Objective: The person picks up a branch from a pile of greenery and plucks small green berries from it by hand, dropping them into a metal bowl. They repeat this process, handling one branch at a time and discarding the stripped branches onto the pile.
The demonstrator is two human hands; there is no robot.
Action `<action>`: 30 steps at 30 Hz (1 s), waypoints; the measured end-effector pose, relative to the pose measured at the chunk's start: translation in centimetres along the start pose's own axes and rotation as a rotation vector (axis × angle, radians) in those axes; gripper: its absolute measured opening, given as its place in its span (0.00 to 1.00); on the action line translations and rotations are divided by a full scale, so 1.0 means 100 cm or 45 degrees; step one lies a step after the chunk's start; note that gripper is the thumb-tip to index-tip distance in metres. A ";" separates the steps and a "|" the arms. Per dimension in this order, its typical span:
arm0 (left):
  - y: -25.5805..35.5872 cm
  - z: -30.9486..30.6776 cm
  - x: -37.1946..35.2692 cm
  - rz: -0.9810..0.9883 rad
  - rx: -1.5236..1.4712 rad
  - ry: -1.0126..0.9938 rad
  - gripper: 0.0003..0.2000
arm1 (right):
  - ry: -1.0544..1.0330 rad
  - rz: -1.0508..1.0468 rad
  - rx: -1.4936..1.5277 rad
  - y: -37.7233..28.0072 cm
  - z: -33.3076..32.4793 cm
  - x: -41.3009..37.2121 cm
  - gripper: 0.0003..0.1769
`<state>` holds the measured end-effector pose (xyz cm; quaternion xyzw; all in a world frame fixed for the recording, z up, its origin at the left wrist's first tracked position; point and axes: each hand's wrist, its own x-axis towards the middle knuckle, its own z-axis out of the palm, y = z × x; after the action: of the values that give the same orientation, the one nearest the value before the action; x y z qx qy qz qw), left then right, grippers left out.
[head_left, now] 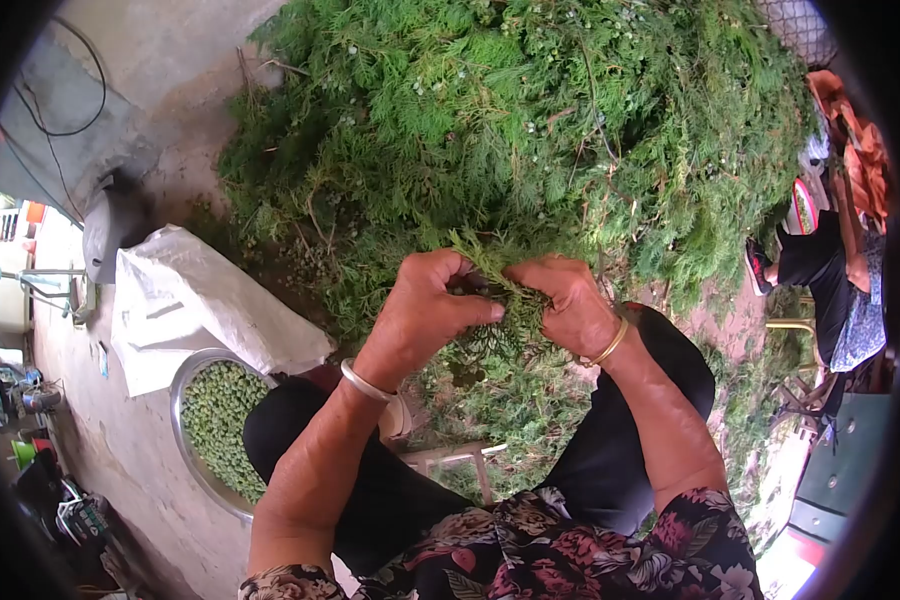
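In the head view, a green evergreen sprig with flat, scaly leaves is between my two hands, in front of my knees. My right hand, wearing a gold bangle, is closed on the sprig from the right. From the left, my left hand, with a pale bangle, has its fingers curled at the same sprig. Its thumb is bent toward the leaves, and its other fingertips are partly hidden. Just beyond both hands rises a large heap of cut evergreen branches, dotted with small pale cones.
By my left knee, a round metal basin holds many small green cones. A white sack lies beside it. Another person sits at the right edge. Loose sprigs cover the ground between my legs. A dark cable hangs at upper left.
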<state>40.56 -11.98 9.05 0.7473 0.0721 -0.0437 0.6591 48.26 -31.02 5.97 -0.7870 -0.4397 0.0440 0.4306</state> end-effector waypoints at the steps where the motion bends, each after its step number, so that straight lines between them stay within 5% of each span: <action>1: 0.000 0.000 -0.001 -0.171 -0.126 -0.031 0.11 | -0.022 0.003 -0.023 0.001 0.000 -0.001 0.26; 2: 0.000 0.000 -0.002 -0.342 -0.253 -0.063 0.10 | -0.043 0.006 -0.046 0.001 0.000 -0.001 0.26; 11: 0.003 0.004 -0.002 -0.270 -0.207 -0.290 0.08 | -0.100 0.058 -0.101 -0.003 -0.002 -0.004 0.24; 18: 0.001 0.008 0.000 -0.245 -0.156 -0.235 0.08 | -0.167 0.134 -0.192 -0.004 -0.006 -0.004 0.24; 26: -0.008 0.014 -0.001 -0.669 -0.921 -0.248 0.09 | -0.133 -0.126 -0.674 -0.007 -0.008 -0.005 0.25; 30: -0.008 0.022 -0.001 -0.542 -0.826 -0.234 0.09 | -0.191 -0.092 -0.693 -0.006 -0.010 -0.008 0.25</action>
<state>40.43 -14.05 7.96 0.4618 0.1763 -0.2208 0.8408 47.86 -32.06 6.75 -0.8520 -0.4937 -0.0329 0.1709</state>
